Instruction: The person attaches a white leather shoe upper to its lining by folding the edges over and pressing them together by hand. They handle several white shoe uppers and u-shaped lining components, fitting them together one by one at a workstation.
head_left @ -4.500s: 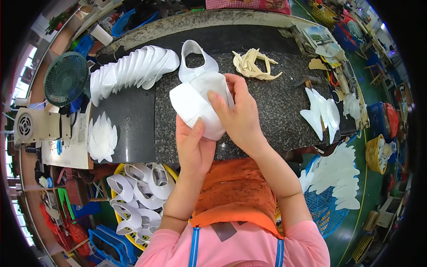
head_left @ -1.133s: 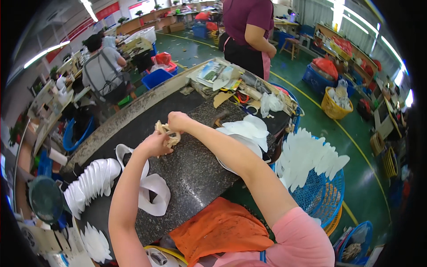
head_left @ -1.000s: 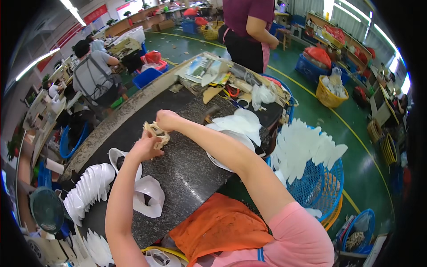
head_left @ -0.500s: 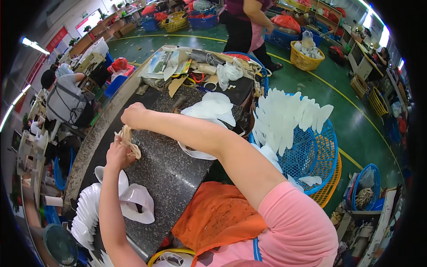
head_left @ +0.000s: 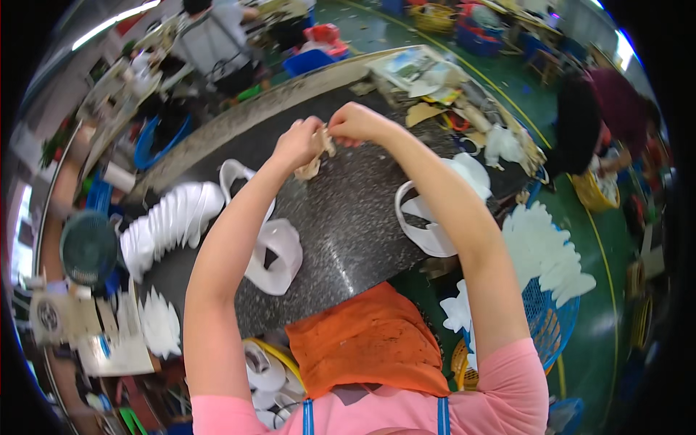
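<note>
Both of my arms reach far across the dark speckled table (head_left: 348, 232). My left hand (head_left: 301, 141) and my right hand (head_left: 355, 122) meet above its far part. Together they grip a small bunch of tan cut-out pieces (head_left: 316, 156), which hangs between the fingers. Below my left forearm lies a white curved piece (head_left: 275, 250) with an opening in it. Another white curved piece (head_left: 428, 221) sits at the table's right edge, under my right forearm.
A fanned row of white pieces (head_left: 170, 217) lies at the left. A blue basket (head_left: 551, 319) with white cut-outs stands at the right. An orange cloth (head_left: 370, 348) covers my lap. Other people work at the back and far right. A fan (head_left: 87, 246) is at left.
Earlier my hands held a white curved piece close to me. They have since reached to the far side and picked up the tan pieces; my view has swung from right to left.
</note>
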A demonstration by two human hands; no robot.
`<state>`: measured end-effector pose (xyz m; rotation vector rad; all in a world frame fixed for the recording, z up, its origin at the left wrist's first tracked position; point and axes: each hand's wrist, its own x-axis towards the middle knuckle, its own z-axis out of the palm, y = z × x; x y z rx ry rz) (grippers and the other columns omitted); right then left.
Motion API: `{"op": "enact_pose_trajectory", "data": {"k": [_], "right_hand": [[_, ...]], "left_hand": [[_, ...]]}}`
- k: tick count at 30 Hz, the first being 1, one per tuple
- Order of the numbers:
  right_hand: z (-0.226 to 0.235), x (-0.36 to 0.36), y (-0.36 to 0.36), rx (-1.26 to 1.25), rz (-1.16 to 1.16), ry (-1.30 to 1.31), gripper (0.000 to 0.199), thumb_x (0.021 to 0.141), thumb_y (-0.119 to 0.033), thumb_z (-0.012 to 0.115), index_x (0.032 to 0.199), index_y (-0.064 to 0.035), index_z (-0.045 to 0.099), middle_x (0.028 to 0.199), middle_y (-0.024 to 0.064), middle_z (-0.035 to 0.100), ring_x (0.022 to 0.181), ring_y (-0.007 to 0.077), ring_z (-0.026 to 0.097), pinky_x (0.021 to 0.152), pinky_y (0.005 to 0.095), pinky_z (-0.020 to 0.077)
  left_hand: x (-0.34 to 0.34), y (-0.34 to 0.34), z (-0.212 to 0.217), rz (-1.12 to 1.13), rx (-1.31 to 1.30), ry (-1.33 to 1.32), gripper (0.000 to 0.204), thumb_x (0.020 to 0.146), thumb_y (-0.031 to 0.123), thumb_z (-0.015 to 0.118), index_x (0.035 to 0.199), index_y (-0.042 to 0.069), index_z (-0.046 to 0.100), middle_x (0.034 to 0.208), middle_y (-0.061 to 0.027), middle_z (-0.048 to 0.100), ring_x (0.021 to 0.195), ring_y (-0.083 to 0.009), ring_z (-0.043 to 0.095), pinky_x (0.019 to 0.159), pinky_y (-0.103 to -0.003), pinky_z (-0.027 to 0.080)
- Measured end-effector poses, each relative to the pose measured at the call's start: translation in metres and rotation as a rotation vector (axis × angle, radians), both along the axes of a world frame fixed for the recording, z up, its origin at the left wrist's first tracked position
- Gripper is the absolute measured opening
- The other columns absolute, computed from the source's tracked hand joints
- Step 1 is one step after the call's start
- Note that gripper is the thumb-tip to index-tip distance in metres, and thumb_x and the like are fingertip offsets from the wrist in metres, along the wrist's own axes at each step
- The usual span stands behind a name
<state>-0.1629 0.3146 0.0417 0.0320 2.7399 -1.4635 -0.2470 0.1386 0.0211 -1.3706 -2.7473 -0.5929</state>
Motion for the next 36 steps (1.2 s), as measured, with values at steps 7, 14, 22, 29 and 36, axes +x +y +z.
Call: {"op": "enact_pose_trajectory", "data": {"k": [7, 14, 22, 29, 36], "right_hand": [[0.002, 0.007, -0.018, 0.114, 0.100, 0.163, 0.021, 0.085, -0.023, 0.063, 0.092, -0.0053, 0.072, 0.075, 0.0069, 0.068, 0.068, 0.0167, 0.066, 0.060, 0.0298, 0.0528], [0.008, 0.026, -0.016, 0.812, -0.082, 0.470, 0.017, 0.085, -0.021, 0.058, 0.089, -0.0080, 0.068, 0.091, 0.0127, 0.067, 0.086, 0.0329, 0.066, 0.074, 0.0460, 0.0509], [0.005, 0.027, 0.012, 0.068, -0.332, 0.175, 0.019, 0.093, -0.022, 0.057, 0.098, -0.0053, 0.065, 0.072, 0.0036, 0.065, 0.063, 0.0146, 0.064, 0.058, 0.0280, 0.0511], [0.014, 0.050, -0.005, -0.153, -0.248, 0.113, 0.022, 0.096, -0.020, 0.055, 0.106, -0.0034, 0.065, 0.071, -0.0013, 0.060, 0.057, 0.0056, 0.055, 0.052, 0.0210, 0.0447], [0.023, 0.084, -0.036, -0.376, 0.004, 0.140, 0.020, 0.095, -0.015, 0.056, 0.104, -0.0007, 0.066, 0.074, -0.0011, 0.060, 0.061, 0.0054, 0.054, 0.053, 0.0204, 0.0431]], "left_hand": [[0.012, -0.013, 0.001, 0.088, -0.038, 0.243, 0.041, 0.074, 0.019, 0.073, 0.112, 0.013, 0.058, 0.133, -0.0163, 0.046, 0.121, -0.0366, 0.050, 0.097, -0.042, 0.048], [0.000, -0.011, 0.020, 0.188, -0.084, 0.066, 0.033, 0.069, 0.017, 0.071, 0.097, 0.007, 0.058, 0.105, -0.0175, 0.062, 0.098, -0.0370, 0.061, 0.086, -0.044, 0.049], [-0.019, -0.021, 0.033, 0.287, -0.134, 0.010, 0.031, 0.067, 0.024, 0.068, 0.093, 0.007, 0.064, 0.087, -0.0164, 0.068, 0.089, -0.0349, 0.066, 0.077, -0.043, 0.051], [-0.006, -0.018, 0.023, 0.177, -0.140, 0.036, 0.061, 0.067, 0.050, 0.078, 0.109, 0.007, 0.065, 0.100, -0.0139, 0.068, 0.098, -0.0298, 0.065, 0.086, -0.040, 0.050], [0.078, -0.031, 0.066, -0.089, 0.306, -0.469, 0.033, 0.084, 0.020, 0.072, 0.109, 0.000, 0.066, 0.081, -0.0028, 0.066, 0.077, -0.0073, 0.061, 0.071, -0.023, 0.049]]}}
